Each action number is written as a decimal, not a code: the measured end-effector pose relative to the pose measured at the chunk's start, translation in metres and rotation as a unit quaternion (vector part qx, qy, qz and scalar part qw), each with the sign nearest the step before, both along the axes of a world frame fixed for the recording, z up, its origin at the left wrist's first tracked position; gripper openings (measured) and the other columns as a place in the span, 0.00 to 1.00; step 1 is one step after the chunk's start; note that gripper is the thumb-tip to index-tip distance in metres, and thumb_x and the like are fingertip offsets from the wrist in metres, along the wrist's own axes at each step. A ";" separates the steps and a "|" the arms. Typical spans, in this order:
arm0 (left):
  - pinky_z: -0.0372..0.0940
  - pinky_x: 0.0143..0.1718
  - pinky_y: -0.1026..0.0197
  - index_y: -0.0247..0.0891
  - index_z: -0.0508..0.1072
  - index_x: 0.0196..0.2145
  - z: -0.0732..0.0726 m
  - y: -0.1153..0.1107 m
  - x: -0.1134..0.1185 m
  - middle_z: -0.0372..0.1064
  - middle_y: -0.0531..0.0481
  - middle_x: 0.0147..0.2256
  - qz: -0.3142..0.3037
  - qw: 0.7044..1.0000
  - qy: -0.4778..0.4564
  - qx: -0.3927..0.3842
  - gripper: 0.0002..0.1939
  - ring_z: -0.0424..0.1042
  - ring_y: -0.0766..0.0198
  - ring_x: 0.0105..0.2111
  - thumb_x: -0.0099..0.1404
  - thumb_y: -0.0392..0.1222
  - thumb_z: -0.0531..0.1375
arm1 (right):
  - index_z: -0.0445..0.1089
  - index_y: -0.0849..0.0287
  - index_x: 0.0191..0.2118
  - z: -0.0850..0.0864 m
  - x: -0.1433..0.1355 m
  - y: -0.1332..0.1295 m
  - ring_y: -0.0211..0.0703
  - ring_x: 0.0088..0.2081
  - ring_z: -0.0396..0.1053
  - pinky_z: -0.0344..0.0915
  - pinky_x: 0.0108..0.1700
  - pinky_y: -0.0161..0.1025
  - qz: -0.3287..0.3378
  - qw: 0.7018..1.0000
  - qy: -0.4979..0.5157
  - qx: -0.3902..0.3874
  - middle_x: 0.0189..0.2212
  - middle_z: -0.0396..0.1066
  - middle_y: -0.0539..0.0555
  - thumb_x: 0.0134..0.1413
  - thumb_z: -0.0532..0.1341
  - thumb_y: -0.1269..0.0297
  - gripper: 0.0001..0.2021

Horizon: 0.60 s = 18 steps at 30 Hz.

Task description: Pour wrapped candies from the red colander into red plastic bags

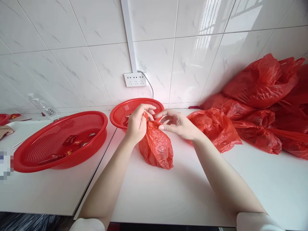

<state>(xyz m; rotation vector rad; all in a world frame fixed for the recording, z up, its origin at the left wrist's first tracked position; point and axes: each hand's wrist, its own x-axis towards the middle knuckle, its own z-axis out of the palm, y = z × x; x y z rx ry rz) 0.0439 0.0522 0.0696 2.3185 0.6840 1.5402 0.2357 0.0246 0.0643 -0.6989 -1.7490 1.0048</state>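
A filled red plastic bag (157, 149) stands on the white table in front of me, its top gathered and twisted. My left hand (138, 123) is closed around the gathered neck of the bag. From the other side, my right hand (176, 123) pinches the bag's top edge between thumb and fingers. What is inside the bag cannot be made out through the plastic. Just behind my hands sits a round red plastic basket (121, 112), partly hidden by my left hand.
To the left, a larger red basket (96, 120) holds several small wrapped packets (71, 140). Filled red bags (260, 81) are piled at the right against the tiled wall. A clear plastic bottle (43, 104) lies at the back left, near another person's hand (6, 131). A power socket (135, 80) is on the wall.
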 end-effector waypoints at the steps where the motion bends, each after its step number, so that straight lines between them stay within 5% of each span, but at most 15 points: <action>1: 0.68 0.37 0.60 0.43 0.69 0.45 0.000 0.000 0.000 0.69 0.50 0.36 0.003 1.000 0.001 -0.002 0.16 0.73 0.67 0.31 0.68 0.30 0.47 | 0.73 0.57 0.41 -0.002 -0.001 0.000 0.41 0.38 0.68 0.64 0.40 0.40 -0.001 1.000 -0.011 0.004 0.42 0.72 0.54 0.50 0.68 0.59 0.13; 5: 0.69 0.39 0.60 0.43 0.69 0.46 0.005 -0.001 -0.005 0.71 0.50 0.40 0.040 0.999 0.022 0.019 0.18 0.74 0.66 0.35 0.64 0.27 0.49 | 0.72 0.57 0.36 -0.006 0.000 0.004 0.37 0.31 0.66 0.62 0.34 0.37 -0.002 0.996 0.085 -0.021 0.31 0.71 0.51 0.53 0.65 0.58 0.09; 10: 0.71 0.35 0.63 0.43 0.69 0.46 0.021 -0.002 -0.026 0.68 0.50 0.45 0.118 0.989 0.071 0.058 0.24 0.72 0.64 0.39 0.53 0.24 0.54 | 0.67 0.54 0.41 0.002 0.013 0.004 0.30 0.17 0.45 0.39 0.21 0.34 0.000 0.984 0.159 -0.081 0.19 0.59 0.44 0.56 0.60 0.51 0.13; 14: 0.71 0.45 0.57 0.45 0.69 0.47 0.031 -0.001 -0.042 0.66 0.51 0.49 0.144 0.984 0.085 0.060 0.29 0.67 0.58 0.51 0.49 0.24 0.55 | 0.66 0.53 0.46 0.014 0.026 0.000 0.32 0.15 0.43 0.39 0.20 0.36 -0.094 0.988 0.106 -0.059 0.17 0.63 0.46 0.58 0.51 0.39 0.24; 18: 0.66 0.55 0.51 0.46 0.69 0.48 0.032 0.003 -0.057 0.63 0.51 0.54 0.101 0.990 0.096 -0.010 0.29 0.63 0.57 0.57 0.49 0.24 0.53 | 0.66 0.53 0.50 0.018 0.047 -0.001 0.33 0.14 0.48 0.44 0.19 0.35 -0.190 0.979 0.066 -0.042 0.16 0.64 0.47 0.57 0.46 0.35 0.30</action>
